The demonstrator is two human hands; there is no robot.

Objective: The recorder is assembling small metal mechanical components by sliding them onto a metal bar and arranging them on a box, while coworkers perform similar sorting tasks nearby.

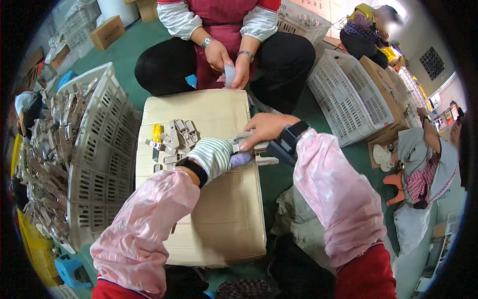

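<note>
My left hand (215, 153), in a striped glove, and my bare right hand (268, 128) meet over the right side of a cardboard-topped work surface (214, 229). Both are closed around silvery metal hinge-like parts (242, 135), mostly hidden by my fingers. The end of a flat metal piece (267, 161) sticks out below my right hand, past the board's edge. Left of my gloved hand lies a loose group of similar metal parts (185, 132), with a small yellow object (157, 132) at its far left.
A white plastic crate (102, 164) heaped with metal parts (55, 164) stands at the left. Across the board, a seated person holds a pale translucent piece (229, 74) in both hands. More crates (348, 94) stand at the right. Crumpled sacking (303, 224) lies beside the board.
</note>
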